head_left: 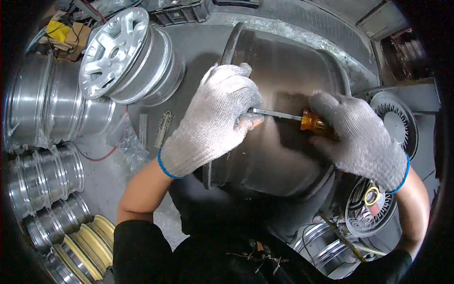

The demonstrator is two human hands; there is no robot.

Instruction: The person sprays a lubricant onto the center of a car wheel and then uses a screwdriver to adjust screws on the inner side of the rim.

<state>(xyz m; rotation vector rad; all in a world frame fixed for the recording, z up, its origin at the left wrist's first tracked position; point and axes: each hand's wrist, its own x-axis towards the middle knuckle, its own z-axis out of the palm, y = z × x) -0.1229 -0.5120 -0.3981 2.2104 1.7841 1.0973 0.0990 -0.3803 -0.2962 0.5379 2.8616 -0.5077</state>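
Observation:
A large dark grey wheel rim lies on its side in front of me, its barrel facing up. My right hand, in a white knitted glove, is closed on the orange handle of a screwdriver. The metal shaft points left across the barrel. Over the rim's left part, my left hand, gloved too, has its fingers curled in. The screwdriver's tip meets the left fingers near the thumb. Whatever those fingers pinch there is hidden.
A silver spoked wheel stands at the upper left, beside stacked silver rims. Yellow rims lie lower left. Wheel covers and a yellow tape roll are at right. Black crates stand behind; a plastic bag lies left.

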